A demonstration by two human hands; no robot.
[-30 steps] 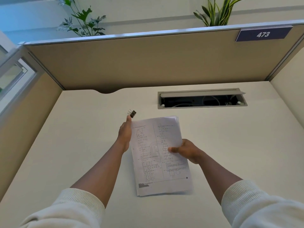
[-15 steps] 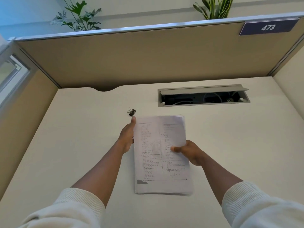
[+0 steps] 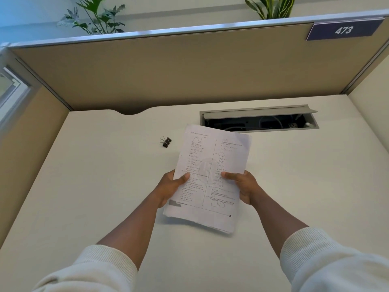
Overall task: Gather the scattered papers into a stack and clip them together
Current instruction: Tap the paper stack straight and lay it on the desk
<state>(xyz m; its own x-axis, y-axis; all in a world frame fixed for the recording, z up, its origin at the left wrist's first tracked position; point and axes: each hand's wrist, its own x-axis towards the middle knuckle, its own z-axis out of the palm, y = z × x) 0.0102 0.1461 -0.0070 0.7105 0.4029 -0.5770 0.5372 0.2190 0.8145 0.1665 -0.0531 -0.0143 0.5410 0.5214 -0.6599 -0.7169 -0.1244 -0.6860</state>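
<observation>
A stack of printed white papers point(image 3: 212, 165) is held up off the desk, tilted slightly to the right, its top edge pointing away from me. My left hand point(image 3: 171, 185) grips the stack's left edge with the thumb on top. My right hand point(image 3: 242, 184) grips the right edge the same way. A small black binder clip point(image 3: 166, 141) lies on the desk to the left of the stack's top corner, apart from both hands and touching no paper.
The cream desk point(image 3: 84, 186) is boxed in by tan partition walls point(image 3: 168, 70) at the back and sides. An open cable tray point(image 3: 259, 121) with wires is sunk into the desk behind the papers. Plants point(image 3: 94, 15) stand beyond the partition.
My left hand has left the binder clip's side and taken the stack's left edge. Both hands have lifted the stack off the desk and tilted it. The clip stays where it was.
</observation>
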